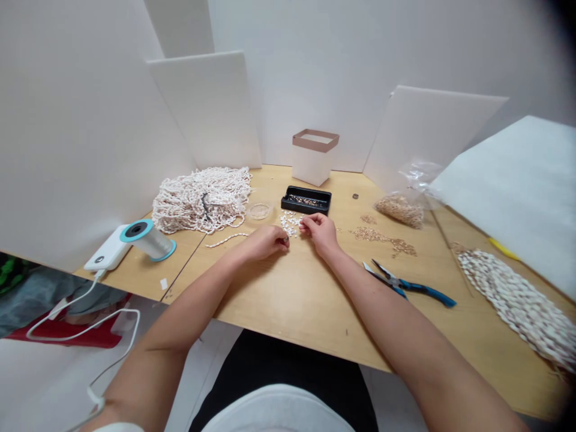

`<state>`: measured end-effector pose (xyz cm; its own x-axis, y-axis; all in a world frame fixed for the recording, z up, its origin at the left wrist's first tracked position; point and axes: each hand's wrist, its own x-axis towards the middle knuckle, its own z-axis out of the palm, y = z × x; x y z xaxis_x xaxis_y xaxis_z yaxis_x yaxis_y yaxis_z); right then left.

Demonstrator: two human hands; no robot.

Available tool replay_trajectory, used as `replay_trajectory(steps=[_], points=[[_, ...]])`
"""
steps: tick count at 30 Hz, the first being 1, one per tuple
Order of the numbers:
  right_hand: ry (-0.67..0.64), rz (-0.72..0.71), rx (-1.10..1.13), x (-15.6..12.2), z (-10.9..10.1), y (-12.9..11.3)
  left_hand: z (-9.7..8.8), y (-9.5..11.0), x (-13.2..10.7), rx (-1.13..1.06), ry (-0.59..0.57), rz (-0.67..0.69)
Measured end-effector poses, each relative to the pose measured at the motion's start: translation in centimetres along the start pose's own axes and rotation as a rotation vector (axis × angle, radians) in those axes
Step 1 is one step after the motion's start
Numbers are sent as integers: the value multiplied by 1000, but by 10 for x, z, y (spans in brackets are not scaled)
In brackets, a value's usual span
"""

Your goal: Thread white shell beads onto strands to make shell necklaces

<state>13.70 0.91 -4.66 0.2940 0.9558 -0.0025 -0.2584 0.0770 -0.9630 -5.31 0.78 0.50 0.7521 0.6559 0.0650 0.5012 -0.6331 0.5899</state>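
My left hand (270, 241) is closed in a pinch low over the table. A thin strand of white beads (225, 239) runs along the wood and passes behind this hand, whose fingers hide its end. My right hand (321, 233) pinches a small white bead at the edge of a loose pile of white beads (290, 223). Just behind the pile lies a black tray (307, 208) with small gold-coloured pieces in it. A shallow clear round dish (260, 211) stands left of the pile.
Left are a big bundle of white strands (202, 198), a spool of clear line (150, 240) and a white power bank (108, 249) with its cable. Right are gold-coloured pieces (382, 236), a plastic bag (400, 209), blue-handled pliers (409, 285) and shell-like strands (513, 300). A box (312, 162) stands behind.
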Motion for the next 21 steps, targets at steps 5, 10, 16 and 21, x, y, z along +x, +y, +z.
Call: replay_trajectory(steps=[5,10,16,21], points=[[-2,-5,-11,0,1,0,-7,1,-15,93,-110,-45],[-5,-7,-32,-2,2,-1,-1,2,-16,185,-90,-72],[-16,-33,-77,-4,3,-2,1,10,-13,367,-74,-15],[-75,-87,-124,-4,6,-7,2,15,-13,452,-75,16]])
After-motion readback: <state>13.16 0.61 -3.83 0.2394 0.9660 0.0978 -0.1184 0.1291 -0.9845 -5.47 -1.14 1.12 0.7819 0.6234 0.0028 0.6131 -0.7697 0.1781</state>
